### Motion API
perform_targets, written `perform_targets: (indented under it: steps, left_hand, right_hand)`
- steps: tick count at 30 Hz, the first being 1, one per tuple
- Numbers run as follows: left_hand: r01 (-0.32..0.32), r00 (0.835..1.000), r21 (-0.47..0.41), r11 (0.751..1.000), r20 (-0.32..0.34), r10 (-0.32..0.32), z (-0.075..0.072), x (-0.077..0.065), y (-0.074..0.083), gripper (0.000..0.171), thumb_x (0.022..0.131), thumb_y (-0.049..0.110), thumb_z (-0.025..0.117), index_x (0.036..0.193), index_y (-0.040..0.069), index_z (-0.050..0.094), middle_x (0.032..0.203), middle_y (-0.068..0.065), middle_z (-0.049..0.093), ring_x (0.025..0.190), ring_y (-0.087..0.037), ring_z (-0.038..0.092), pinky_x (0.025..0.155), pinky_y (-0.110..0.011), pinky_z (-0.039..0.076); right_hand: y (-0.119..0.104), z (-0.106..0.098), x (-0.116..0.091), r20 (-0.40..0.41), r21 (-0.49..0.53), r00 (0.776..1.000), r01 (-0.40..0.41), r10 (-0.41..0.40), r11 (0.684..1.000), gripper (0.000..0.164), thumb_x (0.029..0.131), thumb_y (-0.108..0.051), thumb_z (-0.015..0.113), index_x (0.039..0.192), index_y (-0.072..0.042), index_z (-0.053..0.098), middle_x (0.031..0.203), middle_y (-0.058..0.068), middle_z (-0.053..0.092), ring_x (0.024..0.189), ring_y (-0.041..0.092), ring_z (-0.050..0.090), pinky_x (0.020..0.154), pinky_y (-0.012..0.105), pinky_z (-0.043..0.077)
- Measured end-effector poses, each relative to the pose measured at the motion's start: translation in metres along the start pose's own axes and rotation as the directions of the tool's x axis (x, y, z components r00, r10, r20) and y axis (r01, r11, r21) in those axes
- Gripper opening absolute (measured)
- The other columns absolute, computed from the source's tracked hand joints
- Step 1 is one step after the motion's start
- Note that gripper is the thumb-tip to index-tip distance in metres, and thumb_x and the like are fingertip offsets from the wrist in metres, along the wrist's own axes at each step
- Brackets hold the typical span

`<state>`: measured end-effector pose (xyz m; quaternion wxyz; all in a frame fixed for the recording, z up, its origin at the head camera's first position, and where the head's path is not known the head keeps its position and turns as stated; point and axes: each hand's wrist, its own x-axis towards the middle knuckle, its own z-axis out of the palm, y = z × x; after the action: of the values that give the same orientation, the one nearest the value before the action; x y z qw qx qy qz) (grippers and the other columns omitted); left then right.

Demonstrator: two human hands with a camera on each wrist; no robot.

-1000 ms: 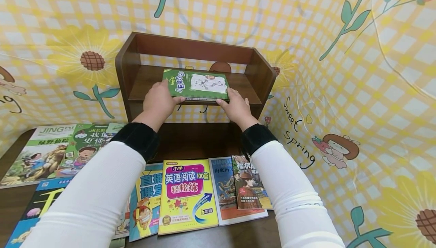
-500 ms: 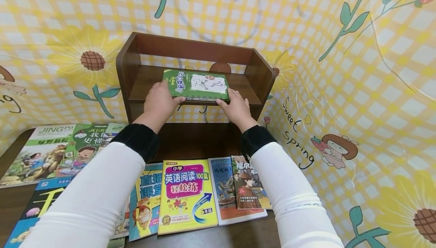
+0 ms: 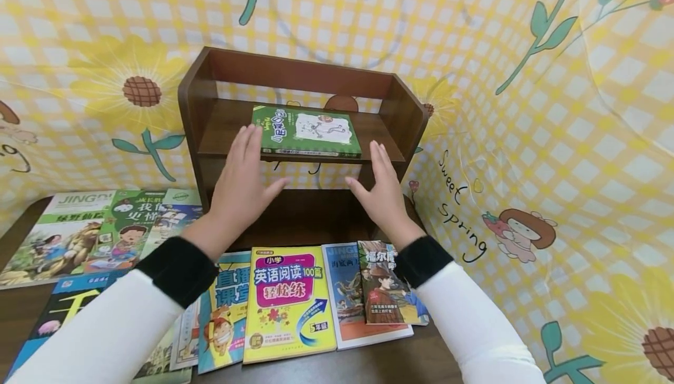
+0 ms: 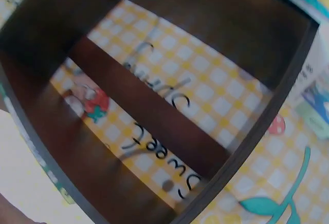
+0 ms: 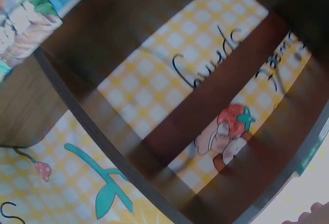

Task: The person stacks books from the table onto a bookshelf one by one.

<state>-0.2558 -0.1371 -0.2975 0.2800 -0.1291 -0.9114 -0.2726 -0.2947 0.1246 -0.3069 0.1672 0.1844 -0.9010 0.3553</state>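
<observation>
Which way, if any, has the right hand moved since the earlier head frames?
Yes: judged against the brown shelf, the right hand has moved down and slightly right in the head view, off the green book.

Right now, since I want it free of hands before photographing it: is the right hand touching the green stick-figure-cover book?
Apart. The head view shows brown shelf board between the right hand and the green stick-figure-cover book.

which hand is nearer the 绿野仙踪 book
Left. The left hand is above and right of the 绿野仙踪 book; the right hand is farther right, beyond the left hand.
</observation>
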Motion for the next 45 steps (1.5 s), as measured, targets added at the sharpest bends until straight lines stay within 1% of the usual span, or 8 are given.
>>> perform_targets:
  steps: [7, 11, 16, 22, 30, 36, 41, 45]
  left_hand:
    - [-0.021, 0.999, -0.016, 1.0, 0.042, 0.022, -0.001, -0.066, -0.005, 0.091, 0.078, 0.027, 0.082, 0.147, -0.002, 0.031, 0.151, -0.023, 0.031, 0.143, -0.037, 0.023, 0.108, -0.058, 0.031]
    - [0.02, 0.996, 0.005, 1.0, 0.085, -0.02, -0.001, -0.1, -0.015, 0.094, 0.074, 0.024, 0.085, 0.146, -0.004, 0.032, 0.15, -0.024, 0.031, 0.141, -0.04, 0.025, 0.103, -0.063, 0.033]
    - [0.071, 0.992, 0.009, 0.997, 0.103, -0.072, 0.001, -0.128, -0.027, 0.097, 0.072, 0.022, 0.086, 0.146, -0.005, 0.03, 0.149, -0.026, 0.03, 0.139, -0.043, 0.026, 0.099, -0.065, 0.036]
    - [0.143, 0.979, 0.029, 0.989, 0.143, -0.146, 0.004, -0.152, -0.037, 0.1, 0.071, 0.025, 0.087, 0.148, -0.003, 0.029, 0.15, -0.026, 0.028, 0.137, -0.046, 0.027, 0.097, -0.068, 0.035]
    - [0.182, 0.966, 0.069, 0.981, 0.172, -0.191, 0.011, -0.174, -0.044, 0.1, 0.068, 0.026, 0.088, 0.144, -0.007, 0.033, 0.144, -0.029, 0.033, 0.127, -0.05, 0.036, 0.093, -0.067, 0.041]
    - [0.233, 0.935, 0.053, 0.971, 0.264, -0.238, 0.016, -0.185, -0.048, 0.098, 0.071, 0.027, 0.086, 0.145, -0.006, 0.031, 0.145, -0.03, 0.033, 0.129, -0.051, 0.034, 0.095, -0.068, 0.037]
    - [0.249, 0.921, 0.057, 0.967, 0.295, -0.255, 0.021, -0.192, -0.051, 0.098, 0.072, 0.026, 0.085, 0.146, -0.006, 0.029, 0.144, -0.031, 0.035, 0.127, -0.052, 0.037, 0.095, -0.067, 0.038]
    - [0.272, 0.907, 0.058, 0.96, 0.317, -0.277, 0.024, -0.197, -0.053, 0.097, 0.073, 0.027, 0.085, 0.146, -0.005, 0.03, 0.144, -0.032, 0.034, 0.129, -0.052, 0.035, 0.094, -0.067, 0.04]
  right_hand:
    - [0.02, 0.006, -0.067, -0.079, 0.038, 0.995, 0.064, -0.061, 0.997, 0.081, 0.093, -0.026, 0.067, 0.155, -0.009, 0.017, 0.158, 0.015, 0.022, 0.145, 0.026, 0.021, 0.113, 0.051, 0.028]
    - [0.033, 0.013, -0.099, -0.099, 0.033, 0.995, 0.021, -0.018, 0.999, 0.082, 0.091, -0.022, 0.068, 0.155, -0.01, 0.017, 0.157, 0.015, 0.024, 0.143, 0.031, 0.025, 0.11, 0.054, 0.031]
    - [0.051, 0.02, -0.13, -0.103, 0.035, 0.988, -0.107, 0.111, 0.994, 0.083, 0.092, -0.024, 0.068, 0.156, -0.014, 0.017, 0.157, 0.016, 0.023, 0.143, 0.033, 0.025, 0.108, 0.056, 0.033]
    - [0.081, 0.031, -0.154, -0.123, 0.068, 0.951, -0.276, 0.282, 0.959, 0.082, 0.092, -0.028, 0.066, 0.156, -0.013, 0.016, 0.158, 0.016, 0.02, 0.143, 0.035, 0.024, 0.109, 0.057, 0.032]
    - [0.107, 0.04, -0.169, -0.105, 0.052, 0.886, -0.449, 0.452, 0.892, 0.083, 0.093, -0.026, 0.066, 0.155, -0.006, 0.014, 0.157, 0.023, 0.018, 0.137, 0.042, 0.03, 0.105, 0.059, 0.035]
    - [0.116, 0.048, -0.173, -0.095, -0.019, 0.845, -0.529, 0.526, 0.848, 0.085, 0.091, -0.024, 0.068, 0.151, 0.005, 0.017, 0.151, 0.03, 0.024, 0.126, 0.045, 0.043, 0.1, 0.059, 0.039]
    - [0.123, 0.052, -0.176, -0.079, -0.149, 0.78, -0.625, 0.621, 0.766, 0.086, 0.089, -0.033, 0.069, 0.148, 0.009, 0.022, 0.144, 0.033, 0.034, 0.127, 0.048, 0.04, 0.098, 0.061, 0.039]
    - [0.126, 0.053, -0.177, -0.03, -0.252, 0.72, -0.677, 0.694, 0.692, 0.097, 0.083, -0.052, 0.069, 0.146, 0.009, 0.029, 0.138, 0.036, 0.04, 0.126, 0.051, 0.04, 0.093, 0.065, 0.041]
